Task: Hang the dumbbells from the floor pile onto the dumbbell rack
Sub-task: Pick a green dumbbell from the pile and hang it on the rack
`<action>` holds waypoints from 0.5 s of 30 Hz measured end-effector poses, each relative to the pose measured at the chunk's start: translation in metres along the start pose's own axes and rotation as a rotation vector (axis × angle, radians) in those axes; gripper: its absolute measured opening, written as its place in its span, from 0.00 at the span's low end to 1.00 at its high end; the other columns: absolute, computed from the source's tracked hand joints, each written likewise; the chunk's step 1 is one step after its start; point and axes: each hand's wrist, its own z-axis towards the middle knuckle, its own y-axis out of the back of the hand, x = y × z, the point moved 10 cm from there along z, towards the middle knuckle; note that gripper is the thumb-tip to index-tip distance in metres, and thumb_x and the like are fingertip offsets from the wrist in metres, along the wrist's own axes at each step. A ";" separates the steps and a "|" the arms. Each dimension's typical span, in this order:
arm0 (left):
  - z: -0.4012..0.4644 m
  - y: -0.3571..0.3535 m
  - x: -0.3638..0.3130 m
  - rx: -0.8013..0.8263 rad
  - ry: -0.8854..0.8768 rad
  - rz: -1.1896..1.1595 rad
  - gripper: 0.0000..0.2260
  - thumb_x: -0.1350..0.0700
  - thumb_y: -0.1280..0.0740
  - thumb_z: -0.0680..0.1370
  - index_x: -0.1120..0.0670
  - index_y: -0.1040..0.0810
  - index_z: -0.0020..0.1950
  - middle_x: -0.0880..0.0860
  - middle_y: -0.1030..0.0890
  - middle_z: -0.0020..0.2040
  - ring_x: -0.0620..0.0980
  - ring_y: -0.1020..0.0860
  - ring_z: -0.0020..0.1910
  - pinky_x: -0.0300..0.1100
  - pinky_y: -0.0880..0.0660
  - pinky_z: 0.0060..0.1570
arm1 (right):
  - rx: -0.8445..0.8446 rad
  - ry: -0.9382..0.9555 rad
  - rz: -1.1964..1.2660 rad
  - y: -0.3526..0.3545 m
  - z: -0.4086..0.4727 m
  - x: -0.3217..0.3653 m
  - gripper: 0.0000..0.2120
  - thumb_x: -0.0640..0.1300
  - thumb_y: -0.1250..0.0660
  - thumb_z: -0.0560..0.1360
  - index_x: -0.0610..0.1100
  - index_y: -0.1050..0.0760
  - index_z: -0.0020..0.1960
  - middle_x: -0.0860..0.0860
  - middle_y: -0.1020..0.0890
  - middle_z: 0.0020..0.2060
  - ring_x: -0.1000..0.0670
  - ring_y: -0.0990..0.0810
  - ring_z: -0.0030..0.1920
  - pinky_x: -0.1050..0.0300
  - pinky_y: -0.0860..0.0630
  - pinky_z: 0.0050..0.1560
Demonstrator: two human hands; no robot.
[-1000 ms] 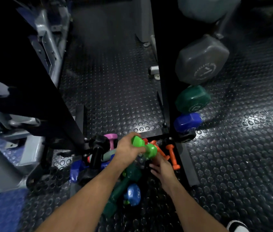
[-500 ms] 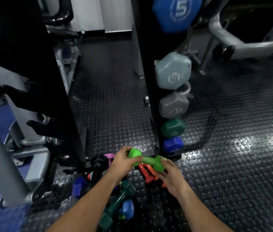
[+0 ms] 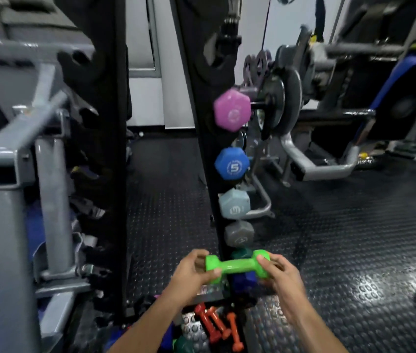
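Bright green vinyl dumbbell — now lifted off the pile, gripped at both ends by left hand and right hand — ready for black upright rack.

left hand + right hand | grip green dumbbell | beside rack

Dumbbell held level at lower centre of frame, in front of the rack upright.

The left hand is gripping one end of the dumbbell and the right hand the other. The rack is rising behind it through centre frame, five hung dumbbells stacking up its right side. Small floor dumbbells are lying below the hands at bottom centre. A weight machine is standing at upper right.
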 end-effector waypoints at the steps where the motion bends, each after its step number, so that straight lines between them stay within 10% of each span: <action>1: -0.001 0.003 -0.017 -0.011 -0.032 0.003 0.22 0.60 0.21 0.73 0.55 0.24 0.64 0.55 0.17 0.57 0.51 0.17 0.53 0.40 0.18 0.50 | -0.006 0.038 -0.015 -0.002 -0.001 0.019 0.17 0.43 0.22 0.68 0.37 0.16 0.54 0.40 0.15 0.42 0.43 0.22 0.40 0.50 0.24 0.43; 5: -0.004 0.008 -0.079 0.011 -0.124 0.051 0.31 0.61 0.16 0.63 0.52 0.24 0.63 0.56 0.18 0.58 0.51 0.16 0.52 0.45 0.18 0.53 | -0.069 0.210 -0.088 -0.010 -0.004 0.104 0.13 0.39 0.23 0.72 0.33 0.19 0.52 0.42 0.14 0.40 0.54 0.19 0.36 0.61 0.23 0.39; 15: -0.031 0.049 -0.235 -0.159 -0.391 0.009 0.27 0.64 0.16 0.64 0.51 0.20 0.59 0.55 0.16 0.55 0.53 0.17 0.49 0.52 0.17 0.52 | 0.076 0.451 -0.127 -0.059 -0.026 0.289 0.06 0.41 0.24 0.75 0.43 0.18 0.50 0.48 0.13 0.43 0.50 0.17 0.46 0.49 0.21 0.55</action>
